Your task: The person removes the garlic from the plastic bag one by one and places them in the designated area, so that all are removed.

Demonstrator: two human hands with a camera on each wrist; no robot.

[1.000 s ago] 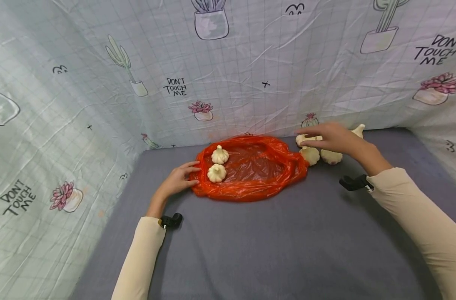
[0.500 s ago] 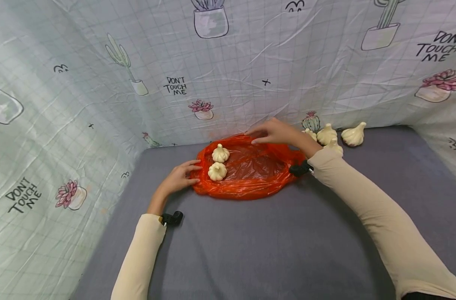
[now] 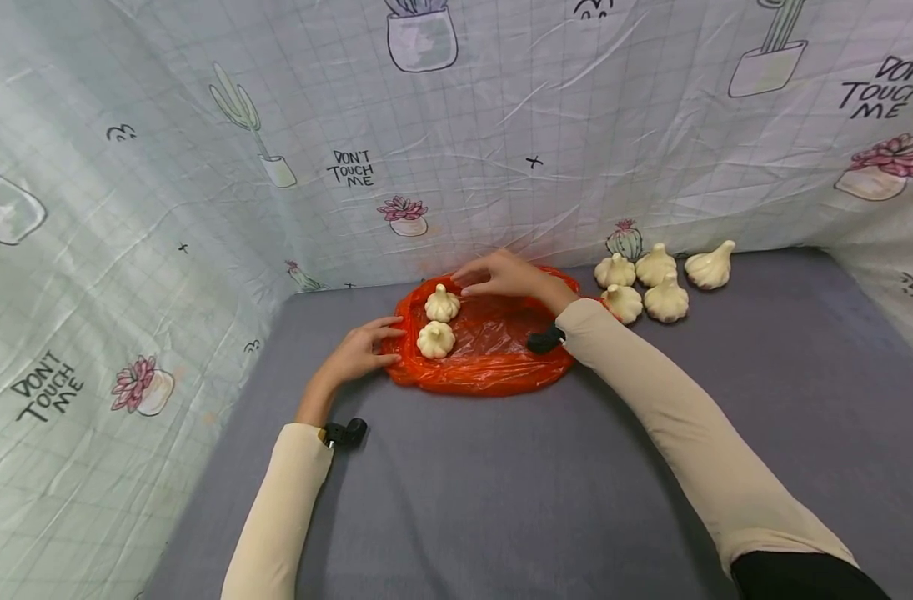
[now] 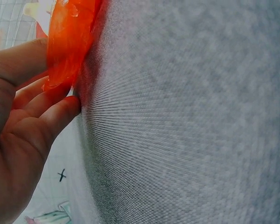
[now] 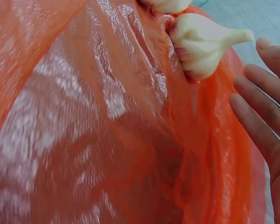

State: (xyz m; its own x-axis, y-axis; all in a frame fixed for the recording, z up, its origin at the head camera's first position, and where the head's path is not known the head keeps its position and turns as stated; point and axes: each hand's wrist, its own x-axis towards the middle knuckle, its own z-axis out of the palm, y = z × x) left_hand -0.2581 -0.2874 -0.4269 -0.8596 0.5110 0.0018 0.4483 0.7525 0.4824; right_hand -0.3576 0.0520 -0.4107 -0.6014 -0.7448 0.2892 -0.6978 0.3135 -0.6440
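Note:
A red plastic bag (image 3: 474,385) lies with its mouth spread wide on the grey cloth. Two garlic bulbs, a far one (image 3: 442,304) and a near one (image 3: 436,340), sit just inside its left rim. My left hand (image 3: 358,353) holds that rim, and the left wrist view shows its fingers (image 4: 61,113) around the thin plastic (image 4: 71,44). Over the bag's far rim hovers my right hand (image 3: 501,275), fingers extended and holding nothing. In the right wrist view its fingers (image 5: 256,122) are apart from a garlic bulb (image 5: 200,44).
Right of the bag, several more garlic bulbs (image 3: 666,300) stand in a cluster, one (image 3: 709,266) farthest right. A printed curtain (image 3: 471,192) hangs close behind the bag. My right sleeve (image 3: 636,383) crosses over the bag's right end, hiding part of it.
My right hand has moved left from the garlic cluster to above the bag, toward the two bulbs inside. The cluster is now uncovered. My left hand stays at the left rim.

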